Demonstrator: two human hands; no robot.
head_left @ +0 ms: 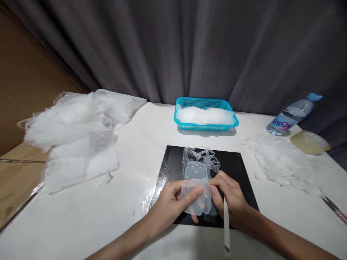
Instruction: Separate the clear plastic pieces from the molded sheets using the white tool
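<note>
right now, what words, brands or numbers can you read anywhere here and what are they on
"mer": partial purple letters on the label of the water bottle lying at the table's right; the start of the word is cut off and the ending is unclear.
Tape roll: no legible print.
Turquoise basket, black mat, clear plastic sheets: no text visible.

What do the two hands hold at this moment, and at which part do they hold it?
Both hands pinch a translucent plastic piece over the black mat: left hand at its left edge, right hand at its right edge. The right hand also holds a white tool.
</note>
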